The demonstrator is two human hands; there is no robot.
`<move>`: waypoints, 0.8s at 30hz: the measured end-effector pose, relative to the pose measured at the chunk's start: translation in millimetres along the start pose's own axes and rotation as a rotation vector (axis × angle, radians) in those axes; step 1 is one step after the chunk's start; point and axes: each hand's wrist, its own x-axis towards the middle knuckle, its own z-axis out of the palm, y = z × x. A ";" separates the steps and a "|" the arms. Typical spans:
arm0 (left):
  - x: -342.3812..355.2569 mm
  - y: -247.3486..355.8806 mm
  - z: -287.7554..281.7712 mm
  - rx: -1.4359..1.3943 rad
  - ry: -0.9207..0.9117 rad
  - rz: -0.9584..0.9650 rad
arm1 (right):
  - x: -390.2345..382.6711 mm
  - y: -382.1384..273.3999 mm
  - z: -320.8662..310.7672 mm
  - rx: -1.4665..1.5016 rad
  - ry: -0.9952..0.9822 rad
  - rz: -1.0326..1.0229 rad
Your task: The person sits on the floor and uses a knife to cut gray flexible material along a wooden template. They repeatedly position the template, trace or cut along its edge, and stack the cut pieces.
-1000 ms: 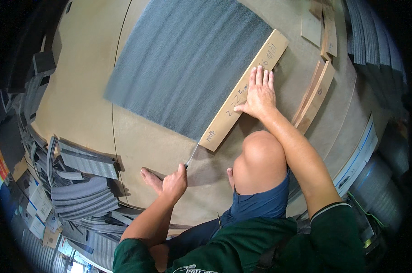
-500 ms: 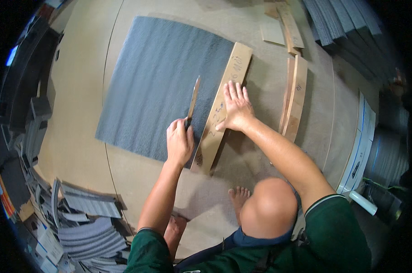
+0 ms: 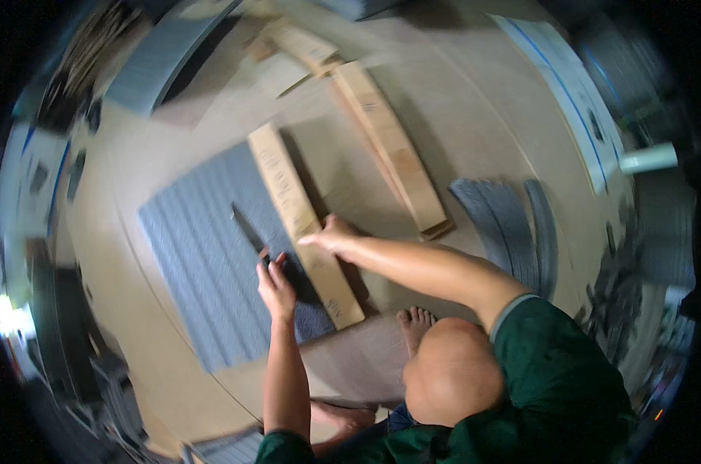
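Observation:
My left hand (image 3: 277, 290) is closed round the dark handle of a long-bladed knife (image 3: 248, 230). Its blade points away from me, above a grey ribbed foam sheet (image 3: 203, 240). Along the sheet's right edge lies a long wooden board (image 3: 288, 193) with handwritten marks. My right hand (image 3: 335, 236) grips the board's right edge, thumb on top; the other fingers are partly hidden at its side.
More wooden boards (image 3: 389, 147) lie farther right on the floor, with a wood piece (image 3: 300, 46) beyond them. Curved grey foam strips (image 3: 501, 228) rest by my right elbow. A bent grey sheet (image 3: 161, 62) stands at the far left. My bare foot (image 3: 416, 321) is near the board's close end.
The view has turned, so the sheet and board appear at a different slant. My right hand has gone from lying flat on the board to gripping its edge. The knife stays in my left hand.

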 end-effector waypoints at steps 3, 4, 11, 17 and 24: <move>1.1 -21.4 -5.6 -0.117 -0.062 -0.034 | -10.3 -9.3 17.1 -0.174 0.171 -0.141; 2.2 -27.6 -7.3 -0.098 -0.076 0.031 | -20.0 -14.4 22.1 -0.142 0.214 -0.193; 16.4 -54.5 1.6 -0.301 -0.154 0.108 | -63.0 -49.2 18.3 -0.081 0.357 -0.534; 13.9 -43.6 -0.8 -0.102 -0.157 0.145 | -62.7 -3.5 -73.7 0.120 0.216 -0.636; 1.2 -17.2 -8.9 -0.002 -0.132 0.135 | -165.5 131.1 -221.0 -0.065 0.278 -0.606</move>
